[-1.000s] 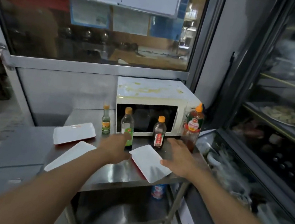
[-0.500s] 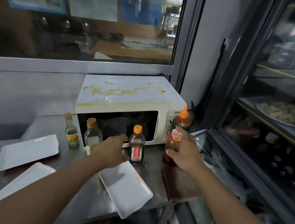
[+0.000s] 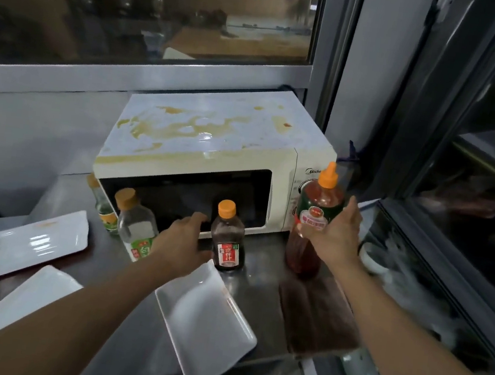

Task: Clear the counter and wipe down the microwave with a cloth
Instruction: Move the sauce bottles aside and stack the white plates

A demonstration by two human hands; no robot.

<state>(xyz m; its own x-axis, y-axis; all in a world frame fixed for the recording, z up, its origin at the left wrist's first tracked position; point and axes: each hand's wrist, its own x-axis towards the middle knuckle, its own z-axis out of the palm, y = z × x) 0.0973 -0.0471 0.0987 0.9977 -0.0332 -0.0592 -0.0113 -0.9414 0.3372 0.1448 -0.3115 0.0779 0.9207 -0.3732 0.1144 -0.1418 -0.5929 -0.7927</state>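
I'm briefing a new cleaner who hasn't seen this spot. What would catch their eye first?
The microwave at the back of the counter, its white top smeared with yellowish stains. Next, the tall red sauce bottle at its right corner, gripped by the right hand, and three white trays scattered in front.

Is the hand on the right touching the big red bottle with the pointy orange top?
Touching. In the head view the right hand wraps around the big red bottle, fingers over its label and thumb up its far side.
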